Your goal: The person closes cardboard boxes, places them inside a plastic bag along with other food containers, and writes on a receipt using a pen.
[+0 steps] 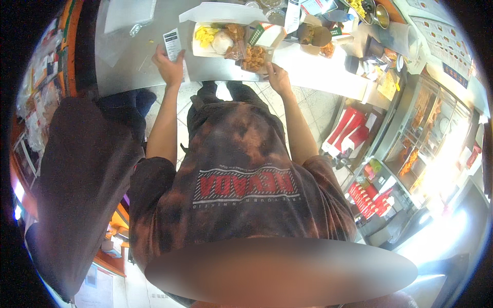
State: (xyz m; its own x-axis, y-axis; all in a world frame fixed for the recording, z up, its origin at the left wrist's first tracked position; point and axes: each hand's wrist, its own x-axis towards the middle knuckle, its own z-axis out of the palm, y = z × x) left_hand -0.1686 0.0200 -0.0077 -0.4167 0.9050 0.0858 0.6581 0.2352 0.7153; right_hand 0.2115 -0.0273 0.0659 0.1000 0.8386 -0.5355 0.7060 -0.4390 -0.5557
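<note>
My left hand (169, 67) is at the metal counter's front edge, its thumb and fingers on either side of a printed paper slip (173, 45). My right hand (279, 79) touches the lower right corner of an open paper food box (269, 54) with fried chicken pieces (254, 57) in it. Between the hands stands an open white meal box (200, 49) holding a mound of rice (222, 42), yellow food that looks like scrambled egg (206, 35) and browned chicken (234, 31). A small clear plastic bag lies at its right side, against the box of chicken pieces.
On the metal counter (127, 57), plastic bags (129, 15) lie at the far left. Another open brown food box (315, 36), a plastic bottle (339, 16) and metal bowls (381, 16) stand at the right. Another person (88, 161) in dark clothing is close on the left. A glass display cabinet (427, 127) stands right.
</note>
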